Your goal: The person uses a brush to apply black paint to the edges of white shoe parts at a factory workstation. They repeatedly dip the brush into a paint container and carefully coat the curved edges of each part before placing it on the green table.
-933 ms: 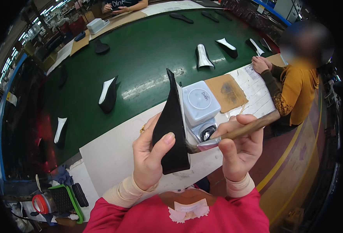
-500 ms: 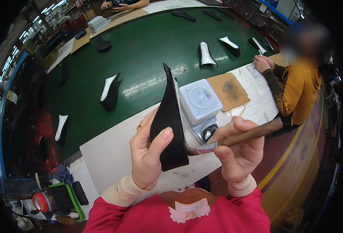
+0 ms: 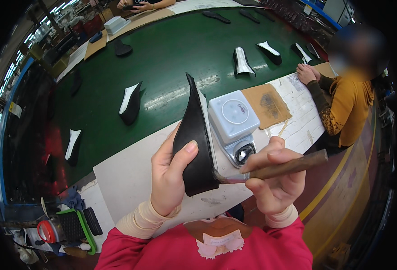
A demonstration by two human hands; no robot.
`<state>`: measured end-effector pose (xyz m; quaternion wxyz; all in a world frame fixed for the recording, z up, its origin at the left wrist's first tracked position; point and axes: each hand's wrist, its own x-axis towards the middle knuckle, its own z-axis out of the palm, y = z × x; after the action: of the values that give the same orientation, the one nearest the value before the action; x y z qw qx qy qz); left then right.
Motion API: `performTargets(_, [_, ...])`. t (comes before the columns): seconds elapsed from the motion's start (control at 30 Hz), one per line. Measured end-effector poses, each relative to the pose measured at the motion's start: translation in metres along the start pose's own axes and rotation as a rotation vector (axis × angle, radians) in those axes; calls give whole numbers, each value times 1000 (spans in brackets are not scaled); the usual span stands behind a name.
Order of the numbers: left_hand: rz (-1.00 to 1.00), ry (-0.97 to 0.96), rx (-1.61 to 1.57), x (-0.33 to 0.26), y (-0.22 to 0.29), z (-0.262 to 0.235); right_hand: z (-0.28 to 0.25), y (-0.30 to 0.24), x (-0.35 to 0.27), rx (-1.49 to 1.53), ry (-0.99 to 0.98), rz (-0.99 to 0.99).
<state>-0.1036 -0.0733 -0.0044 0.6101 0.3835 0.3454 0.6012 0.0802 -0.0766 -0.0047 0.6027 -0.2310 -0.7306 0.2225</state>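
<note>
The black shoe sole (image 3: 193,139) stands upright above the worktop (image 3: 126,180), gripped by the left hand (image 3: 169,180) with the thumb across its face. The right hand (image 3: 275,180) is closed around a wooden-handled brush (image 3: 275,168), bristles touching the sole's lower edge, near a white box (image 3: 233,118).

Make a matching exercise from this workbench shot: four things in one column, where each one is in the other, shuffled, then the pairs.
Things
1. black sole piece
2. brush
3. white lidded container
4. brown pad

Places
A. lying flat on the white table, near the seated co-worker
B. held upright in the left hand
C. standing on the table just behind the hands
D. gripped in the right hand, bristles touching the black piece's edge

Pairs: 1-B, 2-D, 3-C, 4-A
</note>
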Motion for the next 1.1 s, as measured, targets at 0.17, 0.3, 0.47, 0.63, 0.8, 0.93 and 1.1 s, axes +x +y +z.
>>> performTargets(0.17, [-84, 8, -79, 0, 2, 1, -1, -3, 2, 7, -36, -20])
performTargets(0.3, [-164, 10, -169, 1, 2, 0, -2, -5, 5, -86, -95, -57])
performTargets(0.47, [-275, 20, -233, 1, 2, -2, 1, -11, 4, -15, -47, -27])
performTargets(0.63, [-342, 29, -258, 1, 0, -5, 1, -14, 6, -75, -91, -50])
performTargets(0.8, [-428, 22, -298, 1, -2, -12, 1, -17, 10, -83, -130, -73])
performTargets(0.93, [-492, 32, -350, 1, -4, -16, 1, -17, 13, -93, -197, -113])
performTargets(1.1, [-547, 29, -398, -1, -3, -20, 5, -19, 16, -109, -244, -173])
